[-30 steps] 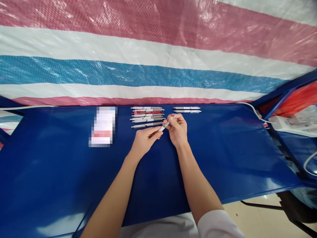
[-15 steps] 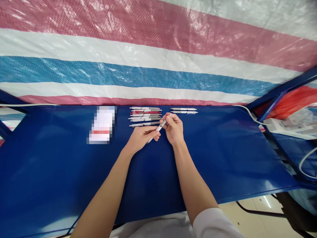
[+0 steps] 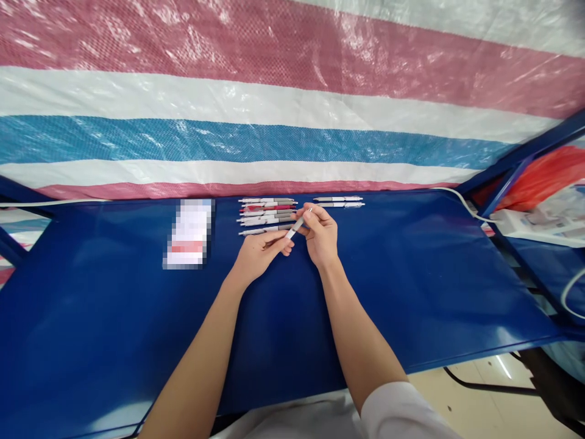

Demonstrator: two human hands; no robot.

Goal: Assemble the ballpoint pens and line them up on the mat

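Observation:
A white and grey pen (image 3: 295,228) is held slanted between my two hands, its tip pointing up and to the right. My left hand (image 3: 262,251) pinches the lower part of it. Around the upper end, near the tip, are the closed fingers of my right hand (image 3: 321,235). Just beyond my left hand several pens (image 3: 266,213) lie side by side in a stack of rows, one of them red. Two more pens (image 3: 339,202) lie beyond my right hand.
A blurred-out white sheet or packet (image 3: 188,235) lies on the blue table (image 3: 402,274) at the left. Striped plastic sheeting (image 3: 274,143) hangs behind. A white cable (image 3: 461,206) and a white power strip (image 3: 525,228) are at the right, near a red bag (image 3: 543,177).
The pen's pointed tip now shows bare above my right fingers. Less of the pen's lower end sticks out below my left hand. The camera view has tilted slightly.

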